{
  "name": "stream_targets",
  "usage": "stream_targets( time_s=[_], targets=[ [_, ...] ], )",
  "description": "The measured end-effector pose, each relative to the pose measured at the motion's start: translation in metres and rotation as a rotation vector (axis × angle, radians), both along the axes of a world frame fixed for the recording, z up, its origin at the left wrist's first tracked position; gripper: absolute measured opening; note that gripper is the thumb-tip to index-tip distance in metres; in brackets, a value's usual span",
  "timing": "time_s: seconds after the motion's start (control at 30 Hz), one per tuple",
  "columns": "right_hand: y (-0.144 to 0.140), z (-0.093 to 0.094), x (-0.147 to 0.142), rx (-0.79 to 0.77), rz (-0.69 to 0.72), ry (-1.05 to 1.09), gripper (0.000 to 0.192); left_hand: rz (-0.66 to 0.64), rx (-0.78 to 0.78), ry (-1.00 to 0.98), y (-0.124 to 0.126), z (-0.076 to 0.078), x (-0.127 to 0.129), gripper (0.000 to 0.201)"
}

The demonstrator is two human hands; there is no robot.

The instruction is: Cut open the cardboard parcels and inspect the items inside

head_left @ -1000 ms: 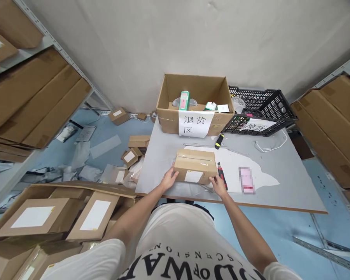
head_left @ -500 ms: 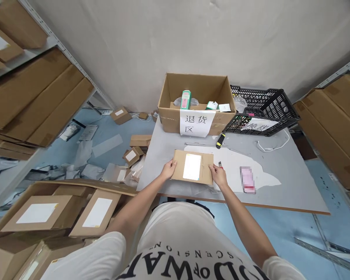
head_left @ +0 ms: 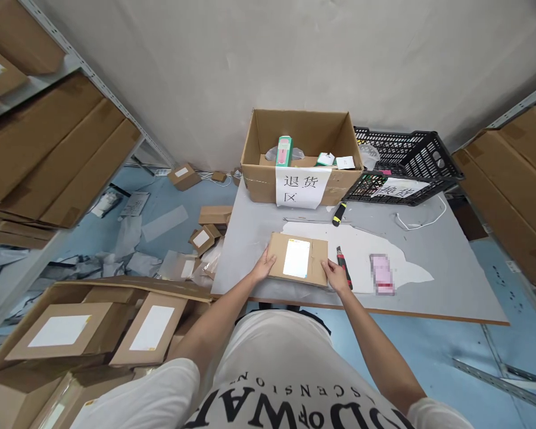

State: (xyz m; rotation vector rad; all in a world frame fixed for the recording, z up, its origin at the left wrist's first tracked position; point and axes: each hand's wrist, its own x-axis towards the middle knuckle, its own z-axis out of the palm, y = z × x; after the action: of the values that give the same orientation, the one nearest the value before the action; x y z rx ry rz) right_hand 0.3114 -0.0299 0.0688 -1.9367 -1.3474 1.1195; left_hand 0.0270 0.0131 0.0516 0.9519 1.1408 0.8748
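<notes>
The labelled cardboard parcel (head_left: 298, 259) lies flat on the surface (head_left: 429, 286), clasped at its ends by left hand (head_left: 264, 267) and right hand (head_left: 336, 275), each grip closed on it.

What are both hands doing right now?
Left hand: gripping the box's left edge.
Right hand: gripping the box's right edge.

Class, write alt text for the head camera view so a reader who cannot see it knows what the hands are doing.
A person's left hand and right hand grip the ends of a small cardboard parcel, white label up, on a grey table. A red utility knife lies just right of it; an open carton and a black crate stand behind.
</notes>
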Motion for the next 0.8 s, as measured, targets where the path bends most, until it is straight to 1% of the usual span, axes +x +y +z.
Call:
stream_targets(
  time_s=[0.07, 0.13, 0.23, 0.37, 0.43, 0.6, 0.8],
  targets=[
    [-0.006, -0.002, -0.005, 0.011, -0.041, 0.033, 0.054, -0.019, 0.027, -0.02, -0.003, -0.004, 0.001, 0.082],
    [-0.008, -0.002, -0.009, 0.021, -0.082, 0.021, 0.056, -0.028, 0.049, -0.016, -0.005, -0.007, 0.001, 0.084],
    [-0.008, 0.0, -0.012, 0.029, -0.096, 0.016, 0.058, -0.014, 0.038, 0.004, -0.005, -0.01, 0.001, 0.085],
    [-0.007, -0.001, -0.01, 0.024, -0.099, 0.052, 0.059, 0.017, -0.023, 0.023, -0.006, -0.007, 0.002, 0.082],
    [-0.007, -0.003, -0.008, 0.021, -0.102, 0.057, 0.06, 0.007, -0.032, 0.001, -0.006, -0.004, 0.002, 0.081],
    [-0.006, -0.009, -0.006, 0.025, -0.099, 0.099, 0.06, -0.008, 0.025, -0.035, -0.006, 0.001, 0.005, 0.082],
    [0.011, -0.006, -0.004, 0.052, -0.107, 0.134, 0.059, 0.015, 0.04, -0.038, -0.007, 0.001, 0.009, 0.08]
  ],
)
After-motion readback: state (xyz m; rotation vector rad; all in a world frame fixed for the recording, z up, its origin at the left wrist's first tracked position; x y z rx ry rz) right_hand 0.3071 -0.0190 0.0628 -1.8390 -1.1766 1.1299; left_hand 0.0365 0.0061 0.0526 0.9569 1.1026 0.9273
